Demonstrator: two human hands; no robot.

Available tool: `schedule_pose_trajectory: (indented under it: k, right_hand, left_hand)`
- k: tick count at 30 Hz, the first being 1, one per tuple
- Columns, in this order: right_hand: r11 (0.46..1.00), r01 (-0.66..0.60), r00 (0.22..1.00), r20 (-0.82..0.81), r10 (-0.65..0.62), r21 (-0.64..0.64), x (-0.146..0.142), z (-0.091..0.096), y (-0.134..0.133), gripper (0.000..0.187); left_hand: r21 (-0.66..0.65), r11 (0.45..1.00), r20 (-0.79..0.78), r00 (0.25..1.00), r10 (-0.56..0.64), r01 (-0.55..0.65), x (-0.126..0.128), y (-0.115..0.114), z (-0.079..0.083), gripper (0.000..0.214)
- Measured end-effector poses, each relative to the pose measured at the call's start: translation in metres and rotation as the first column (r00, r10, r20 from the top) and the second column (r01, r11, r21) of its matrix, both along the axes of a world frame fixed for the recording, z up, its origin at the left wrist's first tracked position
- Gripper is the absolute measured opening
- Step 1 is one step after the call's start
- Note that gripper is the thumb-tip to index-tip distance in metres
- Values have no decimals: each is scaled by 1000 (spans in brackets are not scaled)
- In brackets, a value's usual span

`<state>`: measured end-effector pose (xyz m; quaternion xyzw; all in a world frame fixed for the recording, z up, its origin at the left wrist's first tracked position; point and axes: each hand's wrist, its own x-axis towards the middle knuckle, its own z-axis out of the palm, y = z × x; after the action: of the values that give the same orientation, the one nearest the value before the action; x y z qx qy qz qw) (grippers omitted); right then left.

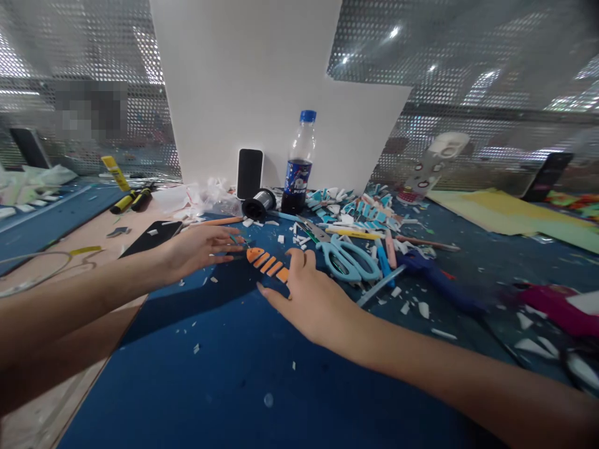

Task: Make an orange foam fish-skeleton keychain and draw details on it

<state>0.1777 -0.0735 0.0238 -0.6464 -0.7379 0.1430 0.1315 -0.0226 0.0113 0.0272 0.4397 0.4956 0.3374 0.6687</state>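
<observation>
An orange striped fish-shaped piece (267, 263), with a rounded head and bar-like segments, is between my two hands, just above or on the blue table surface (210, 374). My right hand (313, 299) curls around its tail end, thumb below and fingers above; the tail tip is hidden by the hand. My left hand (201, 249) is stretched out beside the fish's head, fingers apart and pointing right. A thin greenish sliver shows near its fingertips, too small to make out. Light-blue scissors (349, 257) lie right of my right hand.
A cola bottle (298, 168), a black spool (259, 204) and a white-edged phone-like object (249, 174) stand ahead before a white board (253, 75). Blue-and-white scraps (369, 212) are heaped behind the scissors. A blue glue gun (435, 280) lies right; a dark phone (152, 237) lies left.
</observation>
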Motion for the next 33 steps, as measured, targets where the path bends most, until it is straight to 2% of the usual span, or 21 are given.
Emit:
schedule_pose_trajectory:
  k: [4,7,10,16,20,23,26,30,33]
  right_hand:
    - [999,-31,972,232,40,-43,0,10,-7,75]
    - [994,-20,945,322,54,-108,0,16,-9,68]
    - [990,0,931,361,51,-138,0,21,-11,53]
    - [986,12,903,424,61,-168,-3,27,-20,33]
    - [976,-39,896,424,129,-213,6,38,-19,33]
    - [948,-79,903,381,200,-309,17,52,-11,38]
    - [918,-73,899,373,231,-391,27,64,-2,41]
    - [932,-67,878,422,225,-357,35,68,9,33]
    - [946,-60,863,460,209,-317,40,68,16,32]
  left_hand:
    - [55,998,-82,997,7,-2,0,-1,-1,37]
    - [86,995,-140,989,-41,53,1,-3,4,51]
    - [108,990,-198,978,-62,85,2,-4,8,58]
    - [151,984,-245,968,-55,94,2,-3,6,59]
    - [208,972,-348,937,-29,108,6,-5,9,50]
    - [300,952,-434,897,85,56,7,-3,5,44]
    - [470,881,-529,817,231,55,1,2,-6,51]
    - [645,724,-635,698,331,244,-11,6,-15,49]
    - [654,637,-730,562,389,409,-13,4,-14,44]
